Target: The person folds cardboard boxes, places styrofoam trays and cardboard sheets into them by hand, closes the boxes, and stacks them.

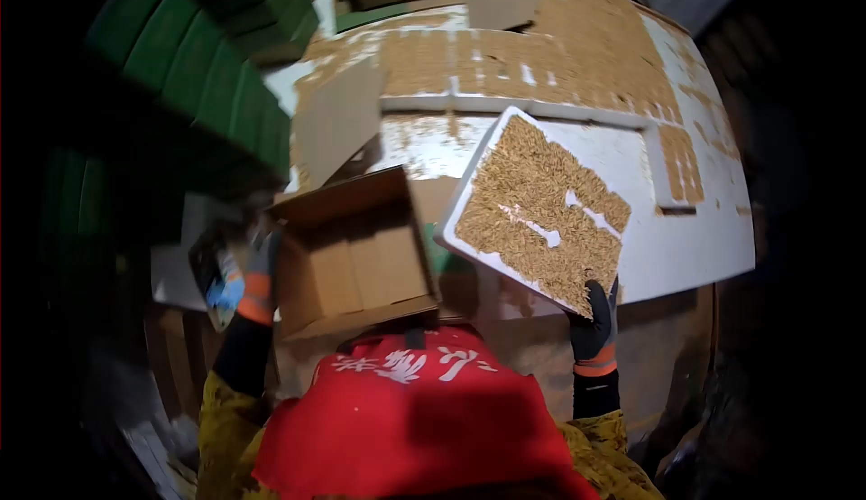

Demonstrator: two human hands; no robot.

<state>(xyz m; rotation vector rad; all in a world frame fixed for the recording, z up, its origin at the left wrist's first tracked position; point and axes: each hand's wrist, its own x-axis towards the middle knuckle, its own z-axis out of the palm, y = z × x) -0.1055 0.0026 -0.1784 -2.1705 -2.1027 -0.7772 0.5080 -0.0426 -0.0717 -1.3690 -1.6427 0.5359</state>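
Note:
My right hand (595, 319), in a dark glove with an orange cuff, grips the lower right corner of a white foam tray (457, 216). Brown grain-like pieces (541, 184) cover the tray, with a few white patches showing between them. The tray is tilted, its left edge near an open cardboard box (419, 238). Inside, the box shows bare cardboard. At the box's left side is my left hand (262, 247), also gloved; its fingers are blurred and partly hidden at the upper left corner.
Green stacked boxes (198, 67) rise at the left. Behind the tray, more brown pieces (595, 58) cover white trays on the table (695, 247). A cardboard sheet (338, 121) leans behind the box, and another piece (501, 2) lies at the back. A blue item (225, 292) is at the left.

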